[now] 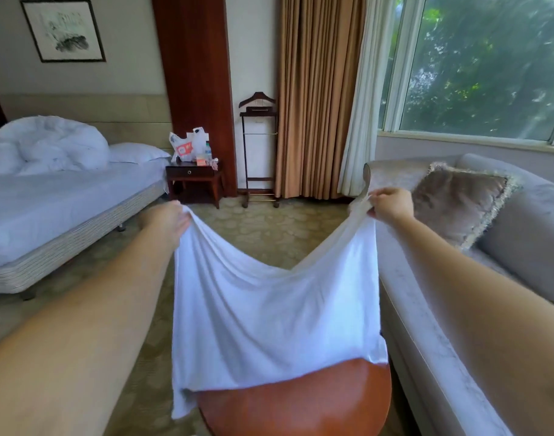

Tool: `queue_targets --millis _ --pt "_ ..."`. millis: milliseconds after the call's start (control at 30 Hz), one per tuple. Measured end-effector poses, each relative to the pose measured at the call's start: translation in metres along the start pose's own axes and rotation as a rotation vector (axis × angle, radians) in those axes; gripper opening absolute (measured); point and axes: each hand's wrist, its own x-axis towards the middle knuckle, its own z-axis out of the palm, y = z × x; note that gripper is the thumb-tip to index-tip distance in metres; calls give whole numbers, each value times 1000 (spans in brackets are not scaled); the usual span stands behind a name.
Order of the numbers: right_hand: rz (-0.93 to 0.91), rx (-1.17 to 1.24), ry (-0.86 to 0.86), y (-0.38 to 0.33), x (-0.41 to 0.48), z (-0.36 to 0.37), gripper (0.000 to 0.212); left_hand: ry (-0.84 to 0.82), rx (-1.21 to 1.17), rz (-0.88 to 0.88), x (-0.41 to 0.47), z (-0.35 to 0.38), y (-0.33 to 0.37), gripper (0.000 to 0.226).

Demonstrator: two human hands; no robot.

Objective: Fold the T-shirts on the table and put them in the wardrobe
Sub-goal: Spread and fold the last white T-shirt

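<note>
- One T-shirt (269, 309), white: stretched in the air between both hands, top edge sagging in the middle, lower edge lying on the table at 6 o'clock, with one corner hanging past the table rim at 7 o'clock.
- Two hands, well apart, both bare-armed.
- Left hand (171, 218) at 9 o'clock: fingers closed on the left top corner of the T-shirt.
- Right hand (392, 204) at 3 o'clock: fingers curled, pinching the right top corner, a little higher than the left hand.
- One table (300, 407), round, red-brown wood, at 6 o'clock; far part covered by the T-shirt.
- One bed (49, 212) at 9 o'clock, with one crumpled duvet (49, 143) and one pillow (137, 152) on it.
- One nightstand (193, 177) at 11 o'clock, just beside the bed, drawer closed.
- On top of it two plastic bags (187, 147) and one small bottle (208, 149); contents of the bags not possible to tell.
- One valet stand (258, 146) at 12 o'clock, against the wall, touching the brown curtain (316, 89).
- One sofa (426, 309), grey, from 3 to 5 o'clock, close beside the table; one fringed cushion (458, 202) on it, just behind the right hand.
- One window (489, 64) at 2 o'clock, green trees behind the glass.
- One framed picture (63, 29) on the wall at 10 o'clock.
- Patterned carpet (253, 228) between bed and sofa, partly hidden by the T-shirt and both arms.
</note>
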Motion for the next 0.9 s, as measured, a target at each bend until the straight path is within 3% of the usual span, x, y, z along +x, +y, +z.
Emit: queue_targets --millis 133,200,300,400,467,533,667,767,900 --pt "-43 37 62 -18 31 45 26 112 373 96 41 40 13 39" --pt "-99 107 109 -47 43 56 28 213 655 352 36 63 42 39" --pt "-219 178 179 -103 49 42 31 190 782 587 26 75 105 34" --pt "-269 258 211 -132 40 5 27 125 802 594 32 60 141 23" --pt "-273 268 217 -128 33 -22 22 -28 593 511 36 45 146 15" --pt "-256 247 180 -113 24 -45 19 -144 463 516 25 28 141 28" --pt "-185 157 53 -72 -5 -87 16 -234 103 305 -46 -10 104 26" --pt "-114 35 -67 -43 -34 -114 16 -176 216 205 -81 -39 66 19" --pt "-169 -305 -50 -10 -64 -132 19 -172 464 127 -112 -71 27 18"
